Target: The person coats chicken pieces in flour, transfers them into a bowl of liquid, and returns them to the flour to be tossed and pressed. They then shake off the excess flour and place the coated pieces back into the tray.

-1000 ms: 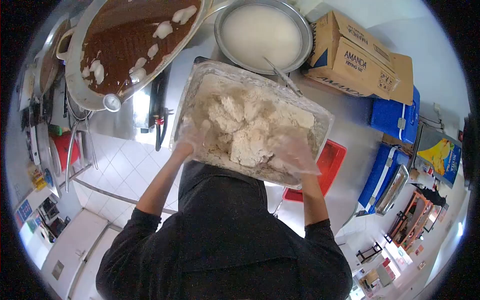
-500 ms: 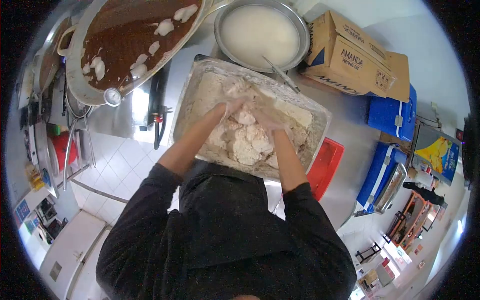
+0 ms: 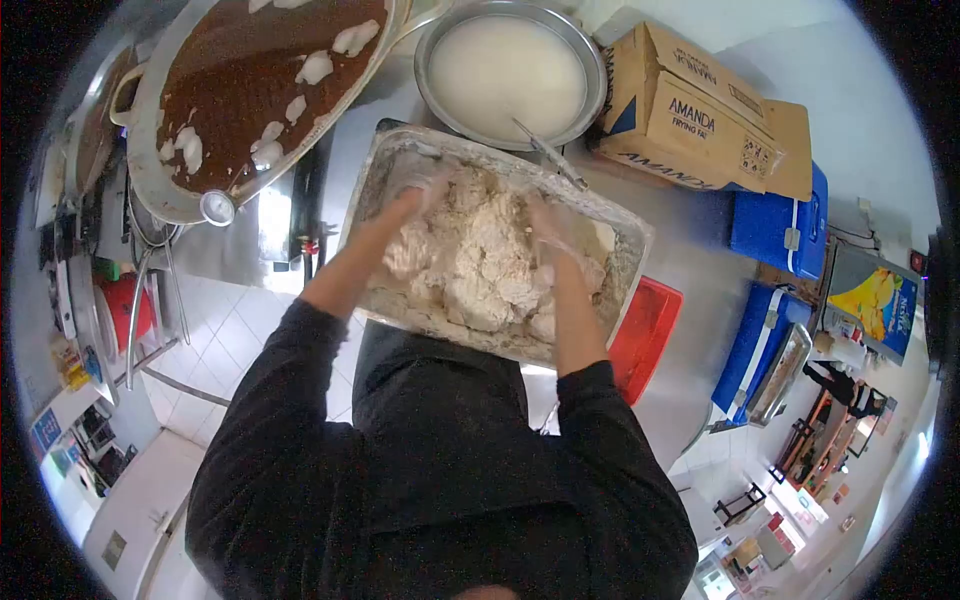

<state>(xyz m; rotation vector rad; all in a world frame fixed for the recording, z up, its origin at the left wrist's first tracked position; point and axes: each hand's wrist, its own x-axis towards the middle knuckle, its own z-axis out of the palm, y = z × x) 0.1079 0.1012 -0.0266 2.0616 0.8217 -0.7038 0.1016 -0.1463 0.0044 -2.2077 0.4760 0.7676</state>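
A metal tray (image 3: 641,262) holds loose flour and several flour-coated pieces (image 3: 480,300) heaped in its middle. My left hand (image 3: 425,190) is over the tray's left part, coated in flour and smeared by motion. My right hand (image 3: 550,235) is over the right part, beside the heap, its fingers also blurred. Both hands are floury, and whether either holds anything cannot be made out. The coated pieces lie between and below the hands.
At the upper left, a large pan (image 3: 145,130) holds brown liquid with pale pieces and a round dial (image 3: 218,208). Behind the tray are a bowl of whitish liquid (image 3: 600,75), tongs (image 3: 550,155) and a cardboard box (image 3: 690,120). A red tray (image 3: 650,335) stands right.
My hands have moved apart, the left one toward the tray's left side and the right one slightly right. The whole view has shifted a little.
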